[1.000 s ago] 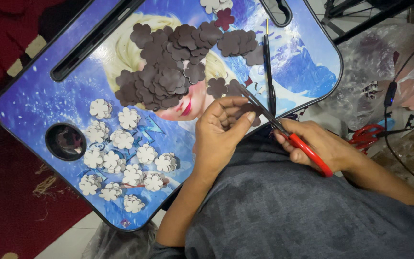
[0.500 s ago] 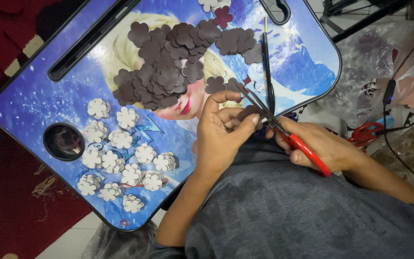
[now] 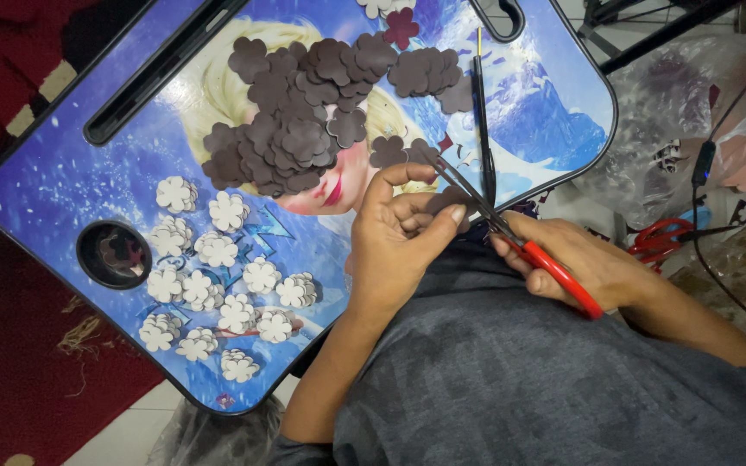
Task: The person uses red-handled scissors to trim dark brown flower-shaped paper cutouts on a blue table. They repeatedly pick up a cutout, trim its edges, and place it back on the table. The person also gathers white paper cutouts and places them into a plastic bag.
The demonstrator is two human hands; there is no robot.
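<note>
Left hand (image 3: 399, 242): centre of frame, grip pinching a small dark foam piece (image 3: 447, 200) between thumb and fingers.
Right hand (image 3: 582, 263): closed around red-handled scissors (image 3: 511, 237).
Blades: slightly parted, long axis running toward upper left, touching the piece.
Table (image 3: 62, 173): blue, behind both hands.

Red-handled scissors (image 3: 511, 237) slant toward eleven o'clock, blades parted around a small dark-brown foam piece (image 3: 449, 200) pinched at its nine o'clock side.
</note>
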